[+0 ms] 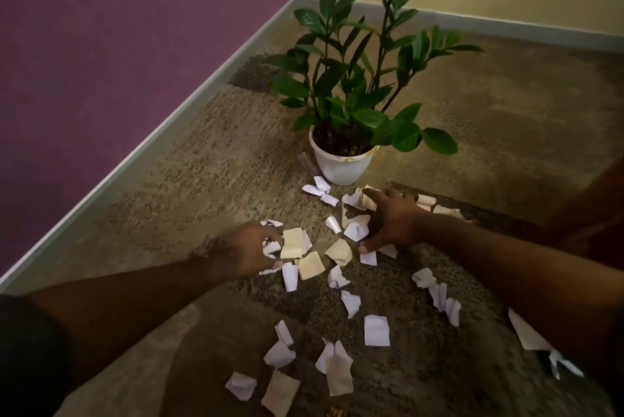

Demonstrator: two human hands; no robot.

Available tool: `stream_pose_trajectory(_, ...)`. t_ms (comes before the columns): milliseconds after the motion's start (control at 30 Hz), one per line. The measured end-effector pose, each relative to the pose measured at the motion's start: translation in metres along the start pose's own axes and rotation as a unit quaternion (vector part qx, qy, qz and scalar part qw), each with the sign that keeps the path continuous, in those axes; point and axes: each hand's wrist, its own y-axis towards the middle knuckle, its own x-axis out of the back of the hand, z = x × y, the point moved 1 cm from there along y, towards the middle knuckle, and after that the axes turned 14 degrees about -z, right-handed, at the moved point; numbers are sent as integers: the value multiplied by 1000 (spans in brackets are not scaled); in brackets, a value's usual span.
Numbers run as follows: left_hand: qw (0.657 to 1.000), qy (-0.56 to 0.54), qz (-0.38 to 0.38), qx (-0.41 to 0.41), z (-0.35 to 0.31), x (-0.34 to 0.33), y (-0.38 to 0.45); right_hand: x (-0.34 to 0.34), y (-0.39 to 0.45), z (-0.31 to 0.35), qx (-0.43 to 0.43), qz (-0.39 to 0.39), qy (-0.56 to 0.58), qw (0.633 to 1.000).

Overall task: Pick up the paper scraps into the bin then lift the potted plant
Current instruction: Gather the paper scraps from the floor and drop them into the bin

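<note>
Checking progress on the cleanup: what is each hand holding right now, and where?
Right hand grips crumpled paper scraps under its fingers. Left hand pinches a cream scrap by its left edge.

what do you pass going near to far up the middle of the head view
White square paper scrap on the carpet → beige torn paper scrap between the hands → small white crumpled scraps → white plastic pot of the green leafy plant → grey skirting board.

Left hand point(248, 253) motion-blurred, grip unclear; plant point(354, 55) top cut off; right-edge dark object unidentifiable.
</note>
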Motion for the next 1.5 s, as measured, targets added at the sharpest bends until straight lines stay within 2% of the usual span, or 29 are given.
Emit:
stream_pose_trajectory(133,1000,-25,-14,11,-5,-2,4,-16,-7,30,58,42,-7,997)
stream_pose_trajectory(300,995,-83,24,48,-18,0,8,-43,-33,56,173,71,-57,981)
stream_pose_trajectory(400,989,-60,116,62,-30,-3,10,-54,-47,53,215,38,-81,972)
stream_pose_trajectory(500,986,26,164,33,-41,-13,6,-64,-60,47,211,-16,-14,977)
stream_pose_trajectory(567,990,45,131,-8,-50,-25,-4,-67,-69,46,190,-17,50,980)
stream_pose_trajectory(700,996,4,51,-66,-68,-36,-23,-60,-81,45,178,-5,47,983)
stream_pose_trajectory(800,999,-11,21,-41,-78,-25,-22,-47,-82,37,152,-16,48,987)
stream_pose_trajectory(1033,997,-62,-26,29,-93,-2,-15,-3,-96,15,55,-54,145,986)
stream_pose_trajectory(1233,994,-89,-48,34,-131,9,-14,40,-119,0,43,-127,159,978)
stream_pose_trajectory(1500,989,-138,-56,-14,-199,22,-22,96,-166,-8,88,-167,159,969)
